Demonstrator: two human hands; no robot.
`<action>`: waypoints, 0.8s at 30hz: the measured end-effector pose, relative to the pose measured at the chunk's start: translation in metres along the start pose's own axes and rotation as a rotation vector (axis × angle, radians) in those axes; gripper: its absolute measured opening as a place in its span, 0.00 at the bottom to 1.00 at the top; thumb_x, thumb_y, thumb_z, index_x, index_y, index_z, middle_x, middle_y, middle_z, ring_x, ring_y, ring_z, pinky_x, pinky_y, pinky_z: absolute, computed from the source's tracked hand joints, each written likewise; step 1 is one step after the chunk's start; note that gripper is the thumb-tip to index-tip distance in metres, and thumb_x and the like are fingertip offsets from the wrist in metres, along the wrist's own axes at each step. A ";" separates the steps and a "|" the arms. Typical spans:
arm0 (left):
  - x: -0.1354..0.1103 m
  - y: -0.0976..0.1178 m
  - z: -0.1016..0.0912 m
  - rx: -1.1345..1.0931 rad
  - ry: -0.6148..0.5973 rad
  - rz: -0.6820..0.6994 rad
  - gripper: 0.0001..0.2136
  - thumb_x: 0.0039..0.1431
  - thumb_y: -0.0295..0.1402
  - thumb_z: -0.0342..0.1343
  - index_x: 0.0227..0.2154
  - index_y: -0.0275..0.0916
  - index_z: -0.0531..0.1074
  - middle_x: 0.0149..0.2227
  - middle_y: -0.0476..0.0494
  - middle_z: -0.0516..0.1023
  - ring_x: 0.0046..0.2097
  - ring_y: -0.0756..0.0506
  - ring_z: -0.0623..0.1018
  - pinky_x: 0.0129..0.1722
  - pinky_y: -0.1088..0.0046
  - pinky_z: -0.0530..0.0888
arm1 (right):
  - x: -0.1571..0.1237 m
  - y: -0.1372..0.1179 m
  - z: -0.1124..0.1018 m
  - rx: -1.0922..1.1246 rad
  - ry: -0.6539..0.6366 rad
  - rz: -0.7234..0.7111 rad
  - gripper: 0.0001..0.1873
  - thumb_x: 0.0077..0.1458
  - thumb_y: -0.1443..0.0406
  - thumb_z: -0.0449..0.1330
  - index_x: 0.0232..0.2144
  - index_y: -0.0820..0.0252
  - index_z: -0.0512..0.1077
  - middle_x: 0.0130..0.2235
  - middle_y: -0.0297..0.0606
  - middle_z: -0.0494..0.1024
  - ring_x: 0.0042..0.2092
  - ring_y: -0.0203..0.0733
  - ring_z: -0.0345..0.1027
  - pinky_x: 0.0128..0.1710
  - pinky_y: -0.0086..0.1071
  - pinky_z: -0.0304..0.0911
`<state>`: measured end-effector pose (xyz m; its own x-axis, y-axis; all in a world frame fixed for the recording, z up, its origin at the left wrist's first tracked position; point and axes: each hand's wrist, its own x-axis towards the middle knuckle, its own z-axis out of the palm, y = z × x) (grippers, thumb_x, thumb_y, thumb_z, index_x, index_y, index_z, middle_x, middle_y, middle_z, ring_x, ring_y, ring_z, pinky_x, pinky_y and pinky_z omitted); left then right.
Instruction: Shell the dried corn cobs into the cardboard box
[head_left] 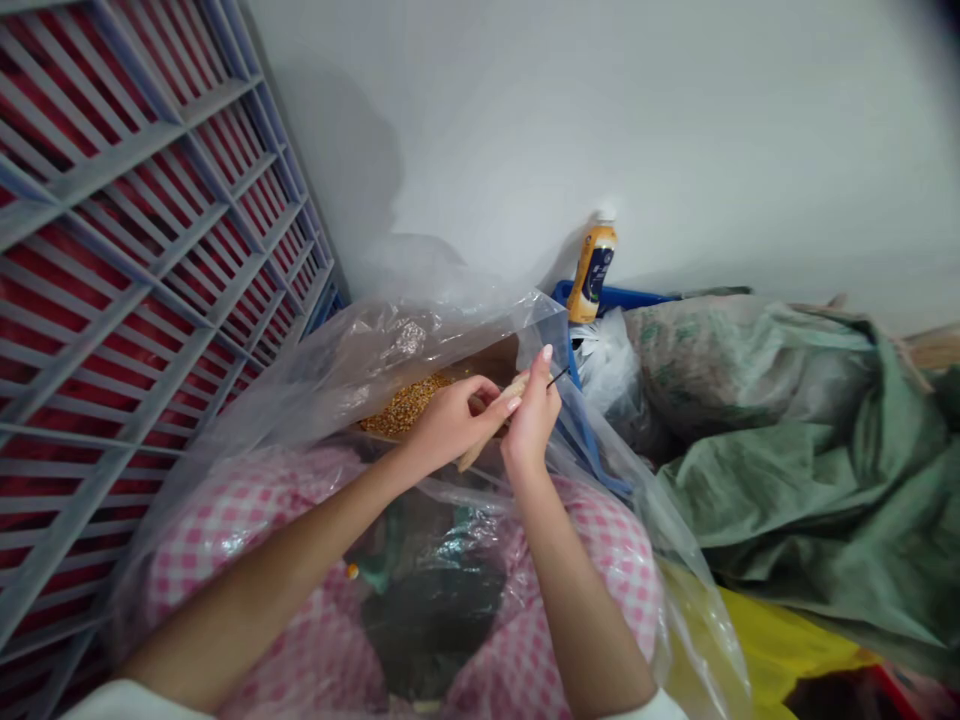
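**Left hand [450,425] and right hand [534,420] pinch a pale tapered stick [487,425] above golden-brown grain [405,405]**

The left hand is closed, its fingers curled around the middle of the stick, with the fingertips pressed toward the right hand. The right hand stands upright just beside it, its fingers and thumb pressed together on the stick's upper end. The two hands are touching or almost touching; the exact contact is hidden. A thin black needle-like wire [558,377] pokes out past the right hand's fingers, and how it joins the stick cannot be told. The stick's lower end slants down and away from the left hand.

The grain lies in a brown cardboard box [487,360], just beyond the hands, inside a large transparent plastic bag [405,345] that drapes over the person's lap. A pink-and-white gingham apron [251,530] covers the lap beneath the plastic, and white sleeve cuffs [127,705] show at the bottom edge.

To the left stands a grey lattice crate [127,250] with red behind its bars. Ahead, a bottle with a yellow-orange label [592,270] stands against a white wall [675,120], beside a blue plastic rim [607,296]. Bulging green woven sacks [795,470] fill the right, above a sheet of yellow plastic [780,640].
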<state>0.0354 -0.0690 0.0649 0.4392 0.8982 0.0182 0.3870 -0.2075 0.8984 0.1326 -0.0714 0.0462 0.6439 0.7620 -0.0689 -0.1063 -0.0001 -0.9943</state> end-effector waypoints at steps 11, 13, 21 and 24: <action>-0.008 -0.007 0.018 0.064 0.016 -0.043 0.17 0.62 0.37 0.34 0.28 0.38 0.65 0.33 0.43 0.74 0.36 0.48 0.72 0.38 0.71 0.66 | -0.013 0.001 0.007 0.071 0.089 0.041 0.22 0.53 0.52 0.49 0.15 0.57 0.53 0.17 0.26 0.53 0.20 0.30 0.47 0.20 0.26 0.49; -0.005 -0.007 0.015 0.059 0.016 -0.116 0.17 0.62 0.36 0.34 0.26 0.38 0.65 0.31 0.43 0.74 0.34 0.48 0.72 0.37 0.71 0.66 | -0.012 0.001 0.009 0.094 0.079 0.055 0.22 0.53 0.52 0.50 0.15 0.57 0.53 0.16 0.25 0.54 0.20 0.30 0.47 0.20 0.26 0.49; 0.000 -0.001 -0.015 0.106 -0.098 -0.028 0.19 0.61 0.43 0.36 0.31 0.37 0.69 0.32 0.44 0.75 0.33 0.49 0.72 0.34 0.73 0.65 | -0.001 -0.006 0.004 0.266 -0.010 0.295 0.20 0.52 0.53 0.50 0.16 0.56 0.55 0.16 0.25 0.54 0.19 0.31 0.49 0.18 0.27 0.51; -0.001 0.008 -0.034 0.271 -0.080 -0.014 0.15 0.59 0.40 0.42 0.36 0.38 0.70 0.36 0.44 0.76 0.35 0.48 0.73 0.35 0.73 0.65 | 0.001 -0.006 0.002 0.351 -0.048 0.329 0.19 0.51 0.54 0.52 0.16 0.57 0.56 0.16 0.25 0.55 0.19 0.30 0.50 0.18 0.26 0.51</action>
<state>0.0104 -0.0578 0.0869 0.4908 0.8705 -0.0383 0.5919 -0.3008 0.7477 0.1321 -0.0695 0.0522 0.4984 0.7873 -0.3630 -0.5532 -0.0335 -0.8324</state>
